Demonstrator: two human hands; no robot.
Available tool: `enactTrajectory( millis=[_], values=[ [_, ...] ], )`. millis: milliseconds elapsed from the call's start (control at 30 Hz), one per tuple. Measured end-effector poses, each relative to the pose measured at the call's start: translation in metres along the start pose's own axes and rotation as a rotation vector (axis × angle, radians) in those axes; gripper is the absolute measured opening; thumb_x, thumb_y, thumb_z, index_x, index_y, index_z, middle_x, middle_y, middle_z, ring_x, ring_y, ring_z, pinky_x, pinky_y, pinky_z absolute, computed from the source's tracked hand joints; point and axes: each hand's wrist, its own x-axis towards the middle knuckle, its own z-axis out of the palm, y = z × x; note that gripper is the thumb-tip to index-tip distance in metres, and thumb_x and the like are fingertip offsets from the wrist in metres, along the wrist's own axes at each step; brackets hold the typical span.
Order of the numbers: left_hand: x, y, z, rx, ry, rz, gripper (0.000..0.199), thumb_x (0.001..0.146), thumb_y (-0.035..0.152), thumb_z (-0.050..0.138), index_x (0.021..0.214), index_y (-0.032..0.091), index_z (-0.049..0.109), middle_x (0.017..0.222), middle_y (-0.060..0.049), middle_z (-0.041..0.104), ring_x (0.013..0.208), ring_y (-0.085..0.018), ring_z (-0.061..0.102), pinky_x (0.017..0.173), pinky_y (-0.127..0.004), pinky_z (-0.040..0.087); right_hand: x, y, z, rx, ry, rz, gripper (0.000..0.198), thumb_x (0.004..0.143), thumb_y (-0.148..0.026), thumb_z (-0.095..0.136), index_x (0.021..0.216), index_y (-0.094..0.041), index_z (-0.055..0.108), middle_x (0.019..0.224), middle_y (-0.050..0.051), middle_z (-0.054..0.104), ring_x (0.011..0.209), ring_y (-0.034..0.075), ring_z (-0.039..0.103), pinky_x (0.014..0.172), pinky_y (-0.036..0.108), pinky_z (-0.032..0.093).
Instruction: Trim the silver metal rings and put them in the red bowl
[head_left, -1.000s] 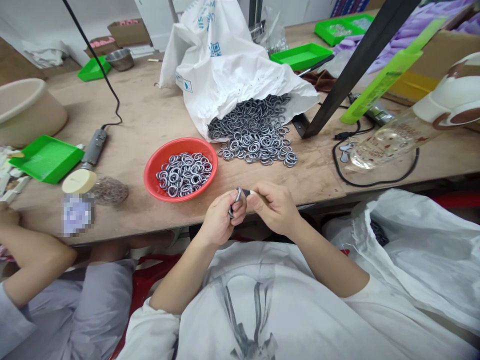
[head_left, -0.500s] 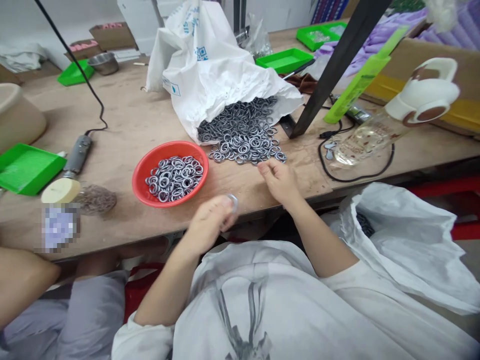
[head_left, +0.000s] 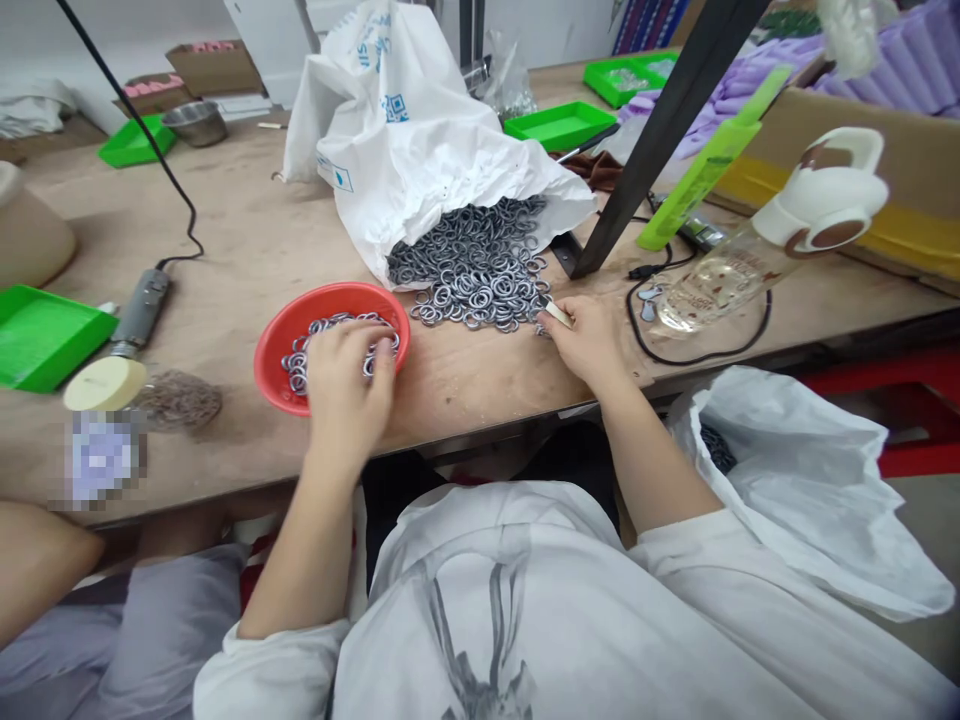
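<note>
My left hand (head_left: 346,375) is over the red bowl (head_left: 271,392), palm down with thumb and fingers apart. Beneath its fingers are grey metal rings (head_left: 298,375) that partly fill the bowl; I see nothing held in it. At the right edge of a loose pile of the same rings (head_left: 480,292), my right hand (head_left: 587,340) is closed around a small flat tool (head_left: 559,314) with a pale handle and a dark end. Its exact kind is unclear. The pile spills from the mouth of a white sack (head_left: 420,160) lying on the table.
A dark metal post (head_left: 637,160) rises right of the sack. Beyond it stand a clear bottle (head_left: 720,285) with a white lid and a looping black cable (head_left: 697,358). A grey handheld tool (head_left: 142,310) lies left. Another person's arm (head_left: 41,570) shows lower left.
My left hand has moved left from the table edge to over the red bowl, and its fingers have opened; the ring seen in it no longer shows. The right hand's pale tool has come into view.
</note>
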Motion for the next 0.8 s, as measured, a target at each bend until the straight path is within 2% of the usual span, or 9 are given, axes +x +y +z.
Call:
enactTrajectory(
  millis=[67,167,233,333,467,533,600,700,800],
  values=[
    [-0.010,0.024,0.013,-0.258,-0.063,0.031,0.025,0.103,0.027,0.047,0.108,0.014,0.068,0.109,-0.010,0.068,0.106,-0.020,0.061,0.098,-0.034,0.044,-0.014,-0.016,0.006,0.369,-0.080,-0.041,0.029,0.087,-0.041,0.064,0.085,-0.013,0.069,0.079,0.007,0.061,0.074,0.018,0.052,0.069,0.032,0.038],
    [-0.022,0.048,0.037,-0.566,-0.248,-0.161,0.035,0.106,0.037,0.044,0.123,0.013,0.062,0.115,-0.012,0.066,0.106,-0.018,0.062,0.092,-0.029,0.045,-0.039,-0.046,0.017,0.786,-0.267,-0.089,0.034,0.083,-0.046,0.071,0.089,-0.013,0.070,0.083,0.006,0.066,0.077,0.016,0.057,0.075,0.030,0.045],
    [-0.028,0.054,0.049,-0.716,-0.301,-0.291,0.040,0.107,0.045,0.041,0.112,0.013,0.064,0.100,-0.010,0.066,0.094,-0.017,0.061,0.084,-0.027,0.044,-0.054,-0.061,0.023,0.908,-0.325,-0.102,0.034,0.082,-0.047,0.075,0.090,-0.014,0.070,0.086,0.006,0.068,0.081,0.016,0.061,0.079,0.030,0.048],
    [-0.032,0.056,0.058,-0.944,-0.241,-0.441,0.043,0.104,0.053,0.046,0.095,0.014,0.061,0.082,-0.005,0.057,0.076,-0.013,0.052,0.073,-0.024,0.042,-0.070,-0.070,0.029,0.867,-0.276,-0.147,0.030,0.083,-0.044,0.078,0.084,-0.015,0.070,0.082,0.004,0.067,0.077,0.015,0.060,0.076,0.030,0.048],
    [-0.036,0.057,0.057,-1.216,-0.193,-0.590,0.041,0.095,0.056,0.061,0.093,0.015,0.059,0.084,-0.002,0.054,0.074,-0.010,0.050,0.071,-0.021,0.044,-0.079,-0.071,0.032,0.718,-0.110,-0.259,0.029,0.083,-0.040,0.079,0.075,-0.016,0.065,0.076,0.003,0.061,0.073,0.014,0.055,0.072,0.029,0.045],
    [-0.037,0.057,0.055,-1.318,-0.213,-0.646,0.040,0.093,0.055,0.065,0.094,0.015,0.061,0.087,-0.002,0.055,0.076,-0.010,0.051,0.072,-0.021,0.047,-0.078,-0.071,0.032,0.757,-0.083,-0.224,0.034,0.079,-0.044,0.082,0.077,-0.016,0.063,0.076,0.003,0.060,0.072,0.014,0.054,0.070,0.029,0.045],
    [-0.038,0.055,0.053,-1.334,-0.226,-0.637,0.037,0.093,0.052,0.066,0.094,0.015,0.062,0.089,-0.002,0.056,0.076,-0.009,0.052,0.073,-0.021,0.047,-0.076,-0.073,0.030,0.871,-0.116,-0.159,0.040,0.073,-0.048,0.085,0.089,-0.017,0.064,0.079,0.003,0.061,0.071,0.013,0.054,0.066,0.028,0.046],
    [-0.039,0.053,0.052,-1.275,-0.255,-0.546,0.032,0.097,0.045,0.063,0.091,0.013,0.061,0.083,-0.002,0.055,0.074,-0.008,0.051,0.073,-0.019,0.045,-0.072,-0.076,0.027,0.984,-0.252,-0.102,0.050,0.072,-0.051,0.085,0.105,-0.018,0.068,0.084,0.004,0.063,0.072,0.014,0.056,0.065,0.027,0.049],
    [-0.040,0.052,0.055,-1.280,-0.291,-0.516,0.031,0.097,0.043,0.064,0.091,0.012,0.064,0.082,-0.003,0.055,0.074,-0.007,0.049,0.072,-0.018,0.044,-0.069,-0.076,0.027,1.041,-0.380,-0.060,0.045,0.073,-0.047,0.084,0.101,-0.016,0.069,0.087,0.005,0.066,0.073,0.014,0.060,0.066,0.029,0.052]
  ],
)
